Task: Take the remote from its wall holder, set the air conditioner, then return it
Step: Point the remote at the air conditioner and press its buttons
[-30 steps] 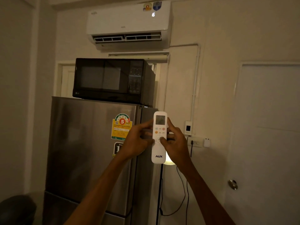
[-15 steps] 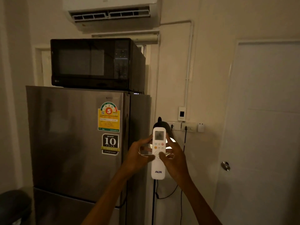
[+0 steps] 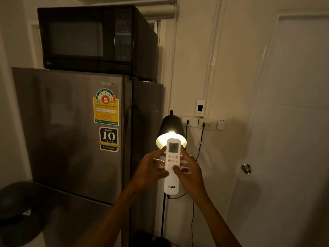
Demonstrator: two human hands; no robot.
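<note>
Both hands [image 3: 151, 169] [image 3: 190, 172] clasping remote [image 3: 172, 166] before lamp [image 3: 170, 130], right thumb on keypad: mid-setting; holder return likely next

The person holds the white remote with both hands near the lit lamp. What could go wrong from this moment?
1. The remote points at the wall beside the fridge, and the air conditioner is out of view above, so a button press may not reach it.
2. The remote sits right in front of the lit lamp; a knuckle could bump the shade.
3. The left hand and right hand grip mostly with fingertips, so it might slip.
</note>
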